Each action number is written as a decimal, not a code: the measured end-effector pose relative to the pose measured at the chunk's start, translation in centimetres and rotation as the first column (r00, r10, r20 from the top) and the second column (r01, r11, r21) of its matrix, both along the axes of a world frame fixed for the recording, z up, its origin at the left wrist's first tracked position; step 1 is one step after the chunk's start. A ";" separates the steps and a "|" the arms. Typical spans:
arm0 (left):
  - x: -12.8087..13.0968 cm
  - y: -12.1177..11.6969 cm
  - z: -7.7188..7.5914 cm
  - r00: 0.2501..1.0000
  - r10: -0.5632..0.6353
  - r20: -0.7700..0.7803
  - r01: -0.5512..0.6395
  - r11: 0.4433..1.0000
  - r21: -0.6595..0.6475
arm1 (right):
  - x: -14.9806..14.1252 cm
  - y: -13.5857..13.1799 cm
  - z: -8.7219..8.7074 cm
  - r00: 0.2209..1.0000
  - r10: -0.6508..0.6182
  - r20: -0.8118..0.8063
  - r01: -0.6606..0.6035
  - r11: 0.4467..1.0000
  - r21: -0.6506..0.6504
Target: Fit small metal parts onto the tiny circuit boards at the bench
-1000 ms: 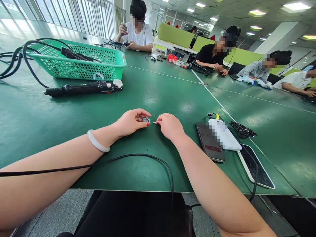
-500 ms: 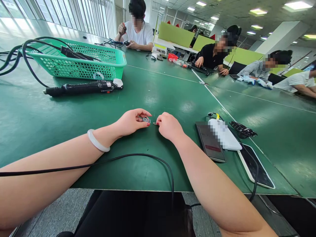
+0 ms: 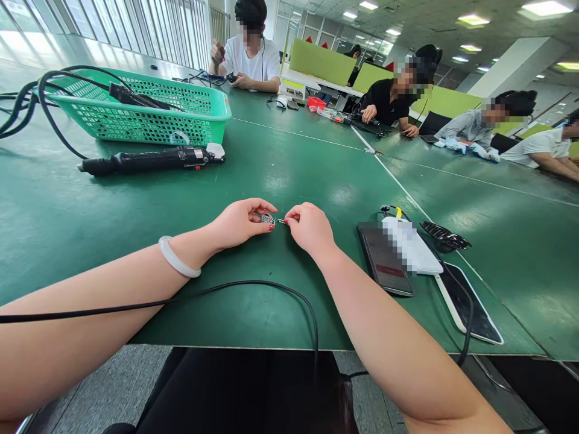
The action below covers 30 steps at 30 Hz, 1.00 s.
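Low over the green table [image 3: 253, 313], my left hand [image 3: 239, 223] is curled round a small bunch of silvery wire pieces [image 3: 268, 219] that look like paper clips. They show between its thumb and fingers; the palm side is hidden. Just to the right, my right hand [image 3: 311, 228] pinches one thin silvery paper clip [image 3: 281, 221] between thumb and forefinger. Its free end points left at the bunch, with a small gap between them. A white bangle [image 3: 177, 258] circles my left wrist.
A green plastic basket [image 3: 149, 129] with cables stands at back left, a black electric screwdriver [image 3: 154, 161] before it. Two phones [image 3: 384, 265] and a white power-bank-like block [image 3: 409, 244] lie at right. A black cable [image 3: 253, 283] crosses in front. Several people sit beyond.
My right hand has shifted slightly up and its fingers have turned, so more of the paper clip shows. My left hand has stayed almost in place.
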<state>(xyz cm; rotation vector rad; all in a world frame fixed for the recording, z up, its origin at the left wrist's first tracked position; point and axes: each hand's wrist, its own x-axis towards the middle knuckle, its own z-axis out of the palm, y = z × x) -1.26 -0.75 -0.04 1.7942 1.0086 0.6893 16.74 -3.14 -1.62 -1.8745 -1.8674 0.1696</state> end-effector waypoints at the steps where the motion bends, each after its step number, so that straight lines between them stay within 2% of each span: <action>1: 0.0 0.0 0.1 1.000 0.000 0.000 0.000 1.000 -0.004 | 0.1 0.1 0.0 1.000 -0.002 -0.011 0.002 1.000 0.002; 5: 0.0 -0.1 0.2 1.000 -0.001 -0.005 0.001 1.000 -0.017 | 0.4 0.2 0.1 0.999 -0.008 -0.044 0.008 1.000 0.002; 10: -0.1 0.0 0.0 1.000 -0.006 -0.003 0.006 1.000 -0.007 | 0.3 -0.1 0.6 0.995 0.062 -0.083 -0.064 0.998 -0.021; 13: -0.1 0.0 -0.1 1.000 -0.013 0.003 0.013 1.000 -0.004 | 0.0 -0.2 0.6 0.996 0.072 -0.055 -0.075 0.995 -0.059; 20: -0.1 0.0 0.1 1.000 -0.004 -0.010 0.004 1.000 -0.006 | 0.0 0.0 0.5 0.995 0.102 0.009 -0.101 0.993 -0.061; 30: -0.1 0.1 -0.1 1.000 -0.021 0.013 0.021 1.000 0.000 | 0.4 0.1 0.6 0.996 0.046 -0.078 -0.050 0.998 -0.039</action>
